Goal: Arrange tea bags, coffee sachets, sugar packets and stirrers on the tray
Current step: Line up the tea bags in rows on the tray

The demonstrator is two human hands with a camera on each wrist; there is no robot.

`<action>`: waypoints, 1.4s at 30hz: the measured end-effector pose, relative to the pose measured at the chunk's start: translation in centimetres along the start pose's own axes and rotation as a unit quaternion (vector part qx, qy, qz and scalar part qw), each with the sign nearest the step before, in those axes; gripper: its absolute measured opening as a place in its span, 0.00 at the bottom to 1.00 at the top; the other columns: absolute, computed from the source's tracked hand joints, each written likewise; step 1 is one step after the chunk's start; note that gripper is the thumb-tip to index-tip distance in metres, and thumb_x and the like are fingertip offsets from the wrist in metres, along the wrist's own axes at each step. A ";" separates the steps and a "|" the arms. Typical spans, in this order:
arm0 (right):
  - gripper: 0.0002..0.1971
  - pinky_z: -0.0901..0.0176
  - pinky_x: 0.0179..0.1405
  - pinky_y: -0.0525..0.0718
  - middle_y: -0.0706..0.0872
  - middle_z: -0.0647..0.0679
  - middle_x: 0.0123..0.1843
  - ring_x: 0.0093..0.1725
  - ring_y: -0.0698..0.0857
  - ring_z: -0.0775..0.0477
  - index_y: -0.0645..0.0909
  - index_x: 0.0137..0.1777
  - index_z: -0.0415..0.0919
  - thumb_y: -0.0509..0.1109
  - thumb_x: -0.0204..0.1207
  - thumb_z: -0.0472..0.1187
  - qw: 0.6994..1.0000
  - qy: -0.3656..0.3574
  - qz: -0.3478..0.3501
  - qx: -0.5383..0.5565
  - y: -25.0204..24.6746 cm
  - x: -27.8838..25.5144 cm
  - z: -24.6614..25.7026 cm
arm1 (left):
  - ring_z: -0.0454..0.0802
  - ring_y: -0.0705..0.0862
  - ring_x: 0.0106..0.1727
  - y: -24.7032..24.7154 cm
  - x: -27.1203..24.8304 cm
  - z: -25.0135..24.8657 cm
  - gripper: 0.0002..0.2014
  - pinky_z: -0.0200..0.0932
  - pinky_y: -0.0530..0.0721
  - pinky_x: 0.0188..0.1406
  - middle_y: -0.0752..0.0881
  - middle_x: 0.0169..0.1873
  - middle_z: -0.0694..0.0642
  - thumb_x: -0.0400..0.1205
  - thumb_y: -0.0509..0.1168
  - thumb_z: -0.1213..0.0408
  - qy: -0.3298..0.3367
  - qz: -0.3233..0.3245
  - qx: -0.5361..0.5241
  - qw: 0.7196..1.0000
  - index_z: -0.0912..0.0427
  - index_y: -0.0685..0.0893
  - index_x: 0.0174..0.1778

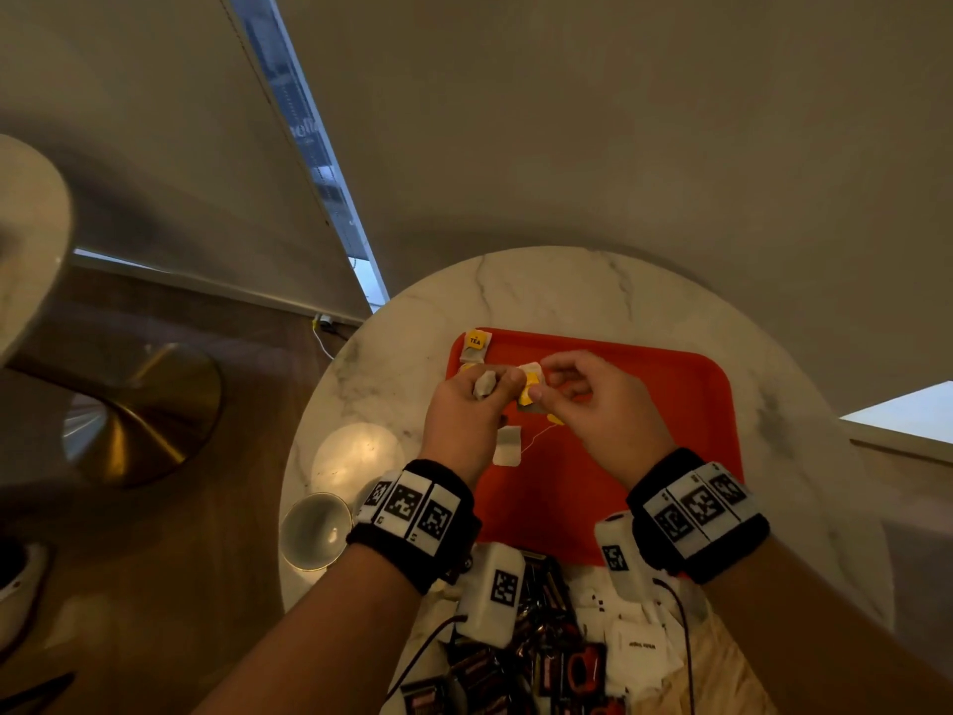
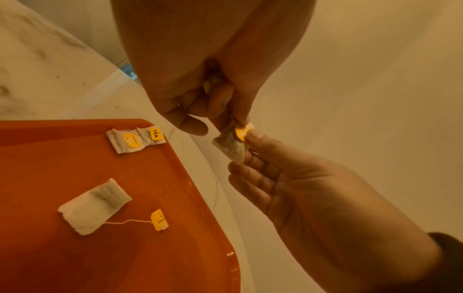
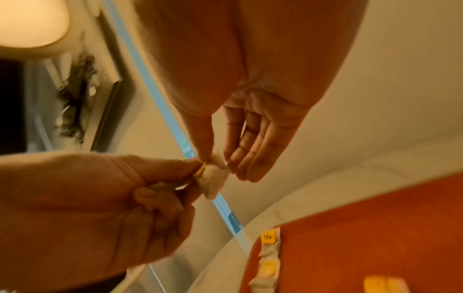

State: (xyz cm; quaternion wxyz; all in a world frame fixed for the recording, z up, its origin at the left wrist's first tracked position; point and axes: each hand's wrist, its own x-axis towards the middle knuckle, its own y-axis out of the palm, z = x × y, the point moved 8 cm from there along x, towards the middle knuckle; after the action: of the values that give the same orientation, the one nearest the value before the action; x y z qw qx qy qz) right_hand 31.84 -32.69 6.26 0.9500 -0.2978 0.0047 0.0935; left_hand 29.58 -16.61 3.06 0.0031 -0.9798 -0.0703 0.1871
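Above the far left part of the orange tray [image 1: 644, 456], both hands meet on one tea bag [image 2: 230, 147] with a yellow tag [image 2: 241, 133]. My left hand [image 1: 497, 385] pinches it at the tag and keeps another crumpled tea bag [image 1: 485, 384] in its curled fingers. My right hand [image 1: 540, 388] pinches the same bag [image 3: 213, 178] between thumb and fingers. Two tea bags [image 2: 135, 141] lie overlapped in the tray's far left corner. A third tea bag [image 2: 94, 207] lies nearer, its string running to a loose tag [image 2: 159, 219].
The tray sits on a round marble table [image 1: 567, 291]. Dark coffee sachets [image 1: 541, 668] and white sugar packets [image 1: 639, 645] are heaped at the near edge, under my wrists. A glass bowl [image 1: 314, 528] stands at the table's left edge. A brass table base [image 1: 149, 415] stands on the floor.
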 end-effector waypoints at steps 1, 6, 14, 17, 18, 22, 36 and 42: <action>0.08 0.66 0.46 0.86 0.89 0.56 0.47 0.45 0.88 0.59 0.87 0.57 0.49 0.76 0.80 0.45 0.999 0.024 0.015 0.024 0.7 0.2 -0.5 | 0.57 0.89 0.48 -0.1 0.1 0.2 0.08 0.49 0.86 0.46 0.91 0.46 0.62 0.85 0.70 0.57 0.000 0.000 0.007 1.000 0.56 0.92 0.51; 0.06 0.60 0.41 0.91 0.88 0.47 0.39 0.37 0.90 0.51 0.84 0.46 0.45 0.74 0.80 0.33 0.976 0.138 0.040 0.164 4.4 1.7 -3.4 | 0.48 0.87 0.43 -2.2 0.2 0.8 0.09 0.50 0.88 0.47 0.91 0.47 0.57 0.86 0.68 0.54 -0.021 -0.071 -0.003 0.997 0.54 0.88 0.55; 0.08 0.52 0.44 0.90 0.90 0.41 0.42 0.42 0.92 0.43 0.82 0.43 0.42 0.76 0.77 0.29 0.949 0.252 0.087 0.171 13.4 4.7 -9.0 | 0.53 0.85 0.47 -6.2 1.1 2.8 0.10 0.65 0.85 0.64 0.88 0.45 0.53 0.79 0.61 0.54 -0.115 -0.158 -0.069 0.978 0.51 0.84 0.50; 0.10 0.54 0.41 0.90 0.90 0.41 0.42 0.40 0.91 0.44 0.82 0.41 0.44 0.76 0.77 0.30 0.952 0.261 0.077 0.142 15.3 5.6 -9.8 | 0.52 0.85 0.48 -6.7 1.4 3.3 0.17 0.63 0.86 0.66 0.88 0.50 0.55 0.79 0.61 0.55 -0.127 -0.157 -0.077 0.976 0.55 0.86 0.61; 0.10 0.53 0.42 0.90 0.91 0.41 0.42 0.38 0.91 0.45 0.82 0.41 0.45 0.76 0.78 0.30 0.953 0.264 0.067 0.131 15.5 5.9 -10.0 | 0.52 0.85 0.48 -6.8 1.4 3.4 0.16 0.62 0.87 0.65 0.88 0.50 0.56 0.82 0.61 0.58 -0.128 -0.156 -0.080 0.976 0.57 0.86 0.62; 0.09 0.49 0.43 0.93 0.91 0.46 0.40 0.37 0.92 0.47 0.81 0.41 0.50 0.78 0.76 0.36 0.961 0.271 0.026 0.041 15.4 6.7 -10.8 | 0.49 0.85 0.43 -7.0 1.7 3.7 0.11 0.54 0.88 0.56 0.87 0.47 0.55 0.88 0.59 0.64 -0.129 -0.155 -0.088 0.976 0.57 0.86 0.61; 0.08 0.51 0.48 0.89 0.89 0.47 0.47 0.43 0.88 0.47 0.82 0.51 0.49 0.74 0.78 0.35 0.961 0.254 0.075 0.079 14.9 6.8 -10.1 | 0.48 0.83 0.42 -6.5 1.4 4.0 0.12 0.44 0.85 0.44 0.86 0.45 0.54 0.90 0.57 0.65 -0.140 -0.140 -0.083 0.977 0.57 0.85 0.62; 0.09 0.63 0.31 0.77 0.88 0.49 0.47 0.41 0.85 0.50 0.80 0.55 0.49 0.75 0.79 0.43 0.966 0.250 0.017 -0.061 13.7 7.2 -10.0 | 0.48 0.83 0.40 -6.3 1.2 4.2 0.12 0.48 0.84 0.47 0.85 0.41 0.54 0.90 0.57 0.65 -0.141 -0.135 -0.092 0.977 0.58 0.85 0.60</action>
State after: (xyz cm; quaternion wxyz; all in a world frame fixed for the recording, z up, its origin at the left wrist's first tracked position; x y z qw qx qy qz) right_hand 36.89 -26.03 -10.17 0.8972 -0.3688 0.2410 0.0321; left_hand 28.28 -10.24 -1.13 -0.0716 -0.9213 -0.2183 0.3137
